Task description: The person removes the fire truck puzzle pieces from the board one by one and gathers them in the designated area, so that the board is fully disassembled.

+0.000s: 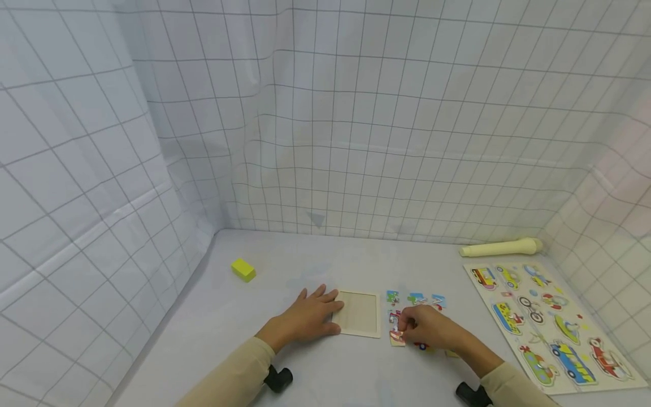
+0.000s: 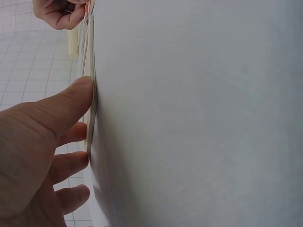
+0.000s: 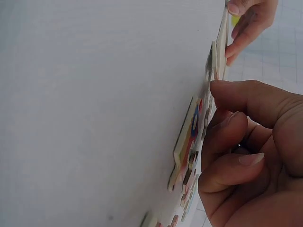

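A shallow square wooden puzzle tray [image 1: 361,314], with a bare base and raised rim, lies flat on the table. My left hand [image 1: 310,316] rests at its left side, fingers spread; the thumb [image 2: 78,97] touches the rim in the left wrist view. To the right of the tray, my right hand [image 1: 432,328] is bent over several picture puzzle pieces. Its thumb and forefinger pinch a small puzzle piece [image 1: 397,338] by its edge. Other pieces, such as a blue and green one [image 1: 393,297], lie around it; some are partly hidden under the hand.
A yellow block [image 1: 243,270] sits at the back left. On the right lies a large board [image 1: 551,330] with vehicle pictures, and behind it a pale yellow microphone-shaped object [image 1: 500,248]. White grid-patterned curtains [image 1: 356,141] enclose the table at the back and sides.
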`<state>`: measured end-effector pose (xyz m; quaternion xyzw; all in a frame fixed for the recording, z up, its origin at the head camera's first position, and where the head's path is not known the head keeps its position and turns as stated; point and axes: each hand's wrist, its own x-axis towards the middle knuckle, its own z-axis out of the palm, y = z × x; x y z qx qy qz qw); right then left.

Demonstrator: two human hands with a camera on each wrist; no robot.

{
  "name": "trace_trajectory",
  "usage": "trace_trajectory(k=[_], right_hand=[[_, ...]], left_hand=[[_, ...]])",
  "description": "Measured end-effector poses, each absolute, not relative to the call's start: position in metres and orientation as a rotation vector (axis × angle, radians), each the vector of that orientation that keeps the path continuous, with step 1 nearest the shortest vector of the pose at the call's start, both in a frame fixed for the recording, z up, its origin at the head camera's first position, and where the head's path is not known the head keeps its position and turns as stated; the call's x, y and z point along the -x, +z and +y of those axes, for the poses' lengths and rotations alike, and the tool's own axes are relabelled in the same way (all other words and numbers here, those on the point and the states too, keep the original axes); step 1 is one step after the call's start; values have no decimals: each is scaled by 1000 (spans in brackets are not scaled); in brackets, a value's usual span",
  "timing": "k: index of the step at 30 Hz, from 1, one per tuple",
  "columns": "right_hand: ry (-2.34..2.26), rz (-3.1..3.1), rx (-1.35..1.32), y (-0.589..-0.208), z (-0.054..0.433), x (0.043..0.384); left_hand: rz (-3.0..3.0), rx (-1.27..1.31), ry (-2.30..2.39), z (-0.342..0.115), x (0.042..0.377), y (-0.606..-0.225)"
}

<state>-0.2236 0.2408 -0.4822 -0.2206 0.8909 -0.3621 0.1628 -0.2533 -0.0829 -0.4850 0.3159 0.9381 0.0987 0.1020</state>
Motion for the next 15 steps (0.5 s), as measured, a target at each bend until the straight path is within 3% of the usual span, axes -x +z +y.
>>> trace_trajectory(k=[15], right_hand=[[-1058,2564,631,-463,260,243]], left_hand=[[2734,-919,351,-88,263,-479]])
